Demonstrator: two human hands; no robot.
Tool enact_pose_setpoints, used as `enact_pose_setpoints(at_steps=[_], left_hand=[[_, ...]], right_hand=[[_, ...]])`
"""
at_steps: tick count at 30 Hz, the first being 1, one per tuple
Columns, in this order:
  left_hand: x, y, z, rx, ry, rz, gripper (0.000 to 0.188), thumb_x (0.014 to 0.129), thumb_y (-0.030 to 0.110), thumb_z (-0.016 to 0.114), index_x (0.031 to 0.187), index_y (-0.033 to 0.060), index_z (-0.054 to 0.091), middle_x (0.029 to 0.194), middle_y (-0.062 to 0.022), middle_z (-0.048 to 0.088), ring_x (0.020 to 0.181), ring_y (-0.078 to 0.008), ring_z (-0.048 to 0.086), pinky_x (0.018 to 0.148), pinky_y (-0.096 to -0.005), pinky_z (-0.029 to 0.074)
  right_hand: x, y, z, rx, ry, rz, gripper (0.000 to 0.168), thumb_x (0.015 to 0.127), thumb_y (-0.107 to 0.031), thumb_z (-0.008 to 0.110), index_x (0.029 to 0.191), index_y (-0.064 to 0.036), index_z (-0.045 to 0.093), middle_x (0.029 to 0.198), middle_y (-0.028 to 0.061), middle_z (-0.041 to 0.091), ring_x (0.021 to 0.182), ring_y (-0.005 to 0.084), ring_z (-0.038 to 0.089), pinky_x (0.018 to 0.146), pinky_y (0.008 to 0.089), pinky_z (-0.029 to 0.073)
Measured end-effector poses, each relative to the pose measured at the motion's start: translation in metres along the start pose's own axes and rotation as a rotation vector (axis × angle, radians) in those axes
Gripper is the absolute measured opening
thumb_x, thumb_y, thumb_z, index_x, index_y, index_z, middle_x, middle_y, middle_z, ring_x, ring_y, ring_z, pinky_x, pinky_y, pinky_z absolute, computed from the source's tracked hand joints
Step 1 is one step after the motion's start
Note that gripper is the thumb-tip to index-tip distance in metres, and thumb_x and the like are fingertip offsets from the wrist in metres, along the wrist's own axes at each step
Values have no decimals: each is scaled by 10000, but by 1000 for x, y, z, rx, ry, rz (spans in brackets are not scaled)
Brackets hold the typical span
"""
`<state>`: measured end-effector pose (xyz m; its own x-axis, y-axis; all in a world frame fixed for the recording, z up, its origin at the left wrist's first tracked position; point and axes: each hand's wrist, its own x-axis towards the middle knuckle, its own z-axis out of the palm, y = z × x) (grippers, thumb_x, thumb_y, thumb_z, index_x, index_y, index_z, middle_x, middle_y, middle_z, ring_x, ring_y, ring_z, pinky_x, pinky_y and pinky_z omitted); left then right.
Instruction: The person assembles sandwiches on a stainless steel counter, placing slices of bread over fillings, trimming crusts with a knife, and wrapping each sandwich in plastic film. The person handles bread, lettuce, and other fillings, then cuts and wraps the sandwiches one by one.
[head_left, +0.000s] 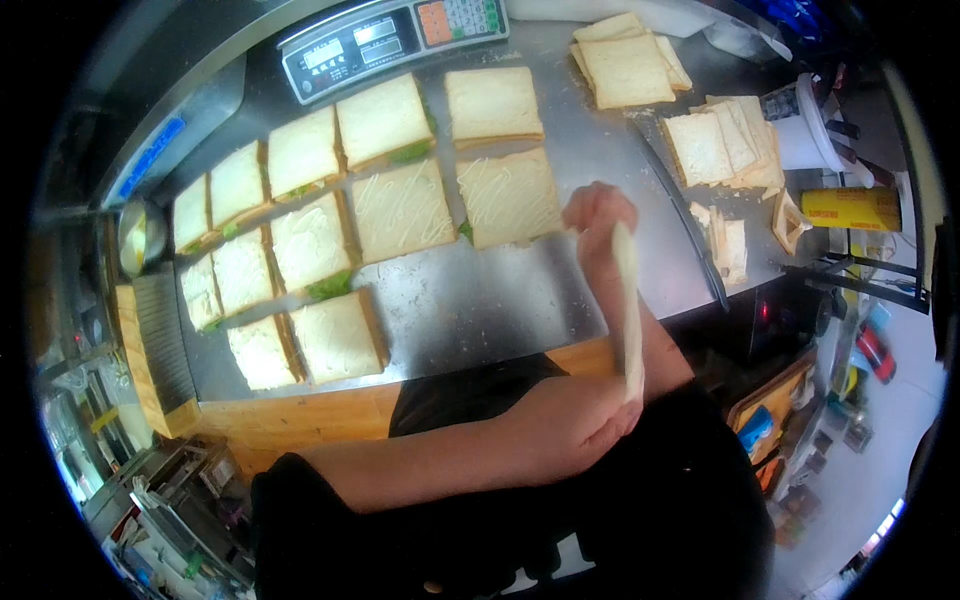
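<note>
My left hand (604, 439) and my right hand (601, 210) hold opposite ends of a long, thin, pale thing (630, 315). Whether it is a bread slice seen edge-on or a bag cannot be told. Beside my right hand lies a square bread slice (506, 196) with thin white sauce lines; another such slice (403, 211) is left of it. Stacked sandwiches with green leaves at their edges stand in rows on the metal table (472, 300). White spread covers the top of one front sandwich (337, 337). A plain-topped one (493, 105) stands at the back.
A digital scale (394, 45) stands at the back. Bread slices form two piles (626, 67) (720, 142) at the right. Near them lie a long dark-handled knife (686, 217), bread scraps (727, 244) and a yellow can (851, 208). A metal bowl (154, 236) is at the left.
</note>
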<state>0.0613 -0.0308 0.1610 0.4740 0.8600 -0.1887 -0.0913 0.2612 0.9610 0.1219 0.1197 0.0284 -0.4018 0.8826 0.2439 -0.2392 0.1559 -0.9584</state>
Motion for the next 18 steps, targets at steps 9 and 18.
enact_pose_setpoints(at_steps=[9, 18], left_hand=[[-1, -3, 30, 282, 41, -49, 169, 910, 192, 437, 878, 29, 470, 669, -139, 558, 608, -316, 569, 544, -409, 446], [-52, -10, 83, 384, 23, 54, 154, 888, 196, 477, 872, 43, 477, 615, -134, 547, 566, -329, 561, 514, -417, 447]], right_hand=[[33, -46, 6, 394, 425, -209, 440, 961, -383, 264, 595, -145, 310, 560, 11, 332, 563, 167, 347, 661, 366, 377], [-31, -129, -1, 551, 344, -263, 467, 957, -465, 214, 596, -170, 242, 583, -31, 263, 599, 143, 304, 741, 353, 364]])
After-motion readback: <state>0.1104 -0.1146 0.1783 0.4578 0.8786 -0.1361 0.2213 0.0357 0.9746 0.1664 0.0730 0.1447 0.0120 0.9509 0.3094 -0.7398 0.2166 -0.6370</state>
